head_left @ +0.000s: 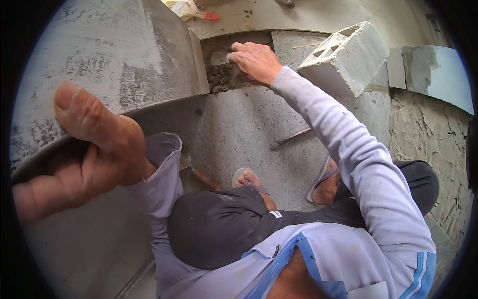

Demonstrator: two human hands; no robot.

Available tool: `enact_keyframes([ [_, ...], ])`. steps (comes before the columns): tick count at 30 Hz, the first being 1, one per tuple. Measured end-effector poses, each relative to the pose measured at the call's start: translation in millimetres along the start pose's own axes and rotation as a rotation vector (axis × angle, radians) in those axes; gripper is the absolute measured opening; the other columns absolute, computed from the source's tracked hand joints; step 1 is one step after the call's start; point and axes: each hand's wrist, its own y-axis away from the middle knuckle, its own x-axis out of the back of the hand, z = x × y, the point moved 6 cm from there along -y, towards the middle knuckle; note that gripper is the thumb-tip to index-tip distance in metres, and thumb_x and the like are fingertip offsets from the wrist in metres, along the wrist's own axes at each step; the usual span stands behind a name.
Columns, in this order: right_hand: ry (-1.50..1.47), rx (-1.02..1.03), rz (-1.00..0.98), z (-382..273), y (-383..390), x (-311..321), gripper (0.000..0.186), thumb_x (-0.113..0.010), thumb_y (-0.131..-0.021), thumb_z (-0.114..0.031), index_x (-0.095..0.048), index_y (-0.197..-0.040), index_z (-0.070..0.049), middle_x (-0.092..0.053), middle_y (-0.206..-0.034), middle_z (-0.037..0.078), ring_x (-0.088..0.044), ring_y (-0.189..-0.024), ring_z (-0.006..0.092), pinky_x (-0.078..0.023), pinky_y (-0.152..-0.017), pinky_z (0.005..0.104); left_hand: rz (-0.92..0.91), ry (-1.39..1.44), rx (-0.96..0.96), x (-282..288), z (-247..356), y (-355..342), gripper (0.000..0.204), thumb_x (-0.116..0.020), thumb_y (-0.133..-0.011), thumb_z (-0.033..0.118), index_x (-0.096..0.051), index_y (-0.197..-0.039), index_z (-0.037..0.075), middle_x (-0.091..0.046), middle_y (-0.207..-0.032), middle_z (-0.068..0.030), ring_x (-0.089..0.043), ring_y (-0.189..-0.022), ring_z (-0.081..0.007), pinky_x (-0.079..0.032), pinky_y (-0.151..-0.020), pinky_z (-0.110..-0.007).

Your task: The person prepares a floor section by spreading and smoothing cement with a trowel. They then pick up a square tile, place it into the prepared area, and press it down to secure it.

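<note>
A large grey tile (99,55) with whitish mortar smears stands tilted at the left. My left hand (99,144) grips its near edge, the thumb over the smeared face and the fingers under the edge. Ahead, my right hand (254,61) reaches over a gap in the floor that holds loose rubble (221,77). Its fingers are curled together, and whatever they may hold is too small to make out. The rubble lies just below and left of these fingers, beside the tile's right edge.
A hollow concrete block (348,57) rests right of my right forearm. Beyond the tile lies a brush with a red tip (209,17). A wooden handle (204,179) and a thin metal bar (294,135) lie near my sandalled feet. Rough mortar (423,134) covers the right side.
</note>
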Motion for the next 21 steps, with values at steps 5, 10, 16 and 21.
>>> enact_keyframes([
  [5, -0.046, 0.05, -0.062, -7.7, -14.4, -3.5, 0.016, -0.055, -0.088, -0.02, -0.07, -0.085, -0.013, -0.067, -0.099, 0.003, -0.067, -0.095, 0.0262, -0.057, -0.076, 0.0406, 0.018, 0.04, 0.051, -0.7, 6.8, 2.4, 0.086, -0.075, -0.088, 0.023, -0.018, -0.147, -0.002, -0.037, -0.129, -0.0191, -0.049, -0.116, -0.0208, -0.052, -0.089, -0.027],
  [10, 0.148, 0.078, -0.071, -1.1, -0.7, 14.9, 0.019, -0.054, -0.091, -0.022, -0.072, -0.088, -0.017, -0.069, -0.097, 0.001, -0.065, -0.096, 0.0217, -0.058, -0.077, 0.0375, 0.002, -0.085, -0.008, 1.0, 11.1, 11.9, 0.079, -0.069, -0.091, 0.023, -0.021, -0.147, -0.005, -0.035, -0.135, -0.0245, -0.048, -0.124, -0.0285, -0.052, -0.094, -0.03],
  [16, 0.072, 0.186, -0.109, -40.1, -16.9, 6.5, 0.021, -0.056, -0.09, -0.025, -0.073, -0.085, -0.014, -0.071, -0.097, 0.0, -0.067, -0.098, 0.0221, -0.059, -0.077, 0.0363, 0.223, 0.006, 0.264, 30.2, 7.8, 98.8, 0.058, -0.06, -0.092, 0.025, -0.039, -0.134, -0.011, -0.037, -0.135, -0.0221, -0.053, -0.112, -0.0301, -0.049, -0.095, -0.035],
  [21, 0.135, 0.208, -0.195, -34.3, -11.7, 9.1, 0.022, -0.055, -0.09, -0.023, -0.073, -0.082, -0.015, -0.071, -0.094, -0.001, -0.065, -0.097, 0.0212, -0.056, -0.071, 0.0392, -0.224, 0.147, 1.183, 23.2, 40.1, 233.6, 0.041, -0.063, -0.095, 0.022, -0.053, -0.126, -0.003, -0.059, -0.117, -0.017, -0.06, -0.111, -0.0303, -0.049, -0.093, -0.038],
])
